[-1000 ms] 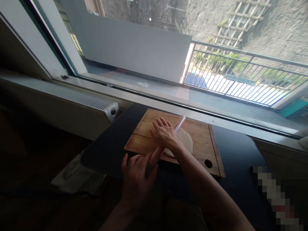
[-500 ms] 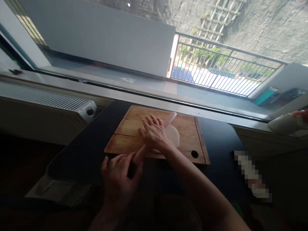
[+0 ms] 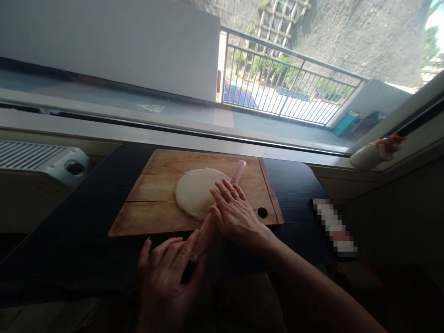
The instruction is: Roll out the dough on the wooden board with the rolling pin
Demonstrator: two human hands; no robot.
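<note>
A flat, rounded sheet of pale dough point(image 3: 194, 192) lies on a wooden cutting board point(image 3: 145, 215). Across the dough's right edge runs a pinkish rolling pin point(image 3: 238, 171), slanting from its far tip on the board to its near end over the board's front edge. My right hand point(image 3: 234, 208) is closed over the pin's middle, fingers laid along it and covering part of the dough. At the near end, my left hand point(image 3: 171, 266) curls its fingers and thumb around the pin, in shadow.
The board rests on a dark table point(image 3: 291, 189) below a window sill. A white radiator point(image 3: 52, 159) stands at the left. To the right are a blurred-out object point(image 3: 335, 229) on the table and a pale pot-like ornament point(image 3: 369, 155) on the sill.
My right hand and the rolling pin have shifted right across the dough, uncovering its left part. The view has turned to the right. Both hands keep their hold on the pin.
</note>
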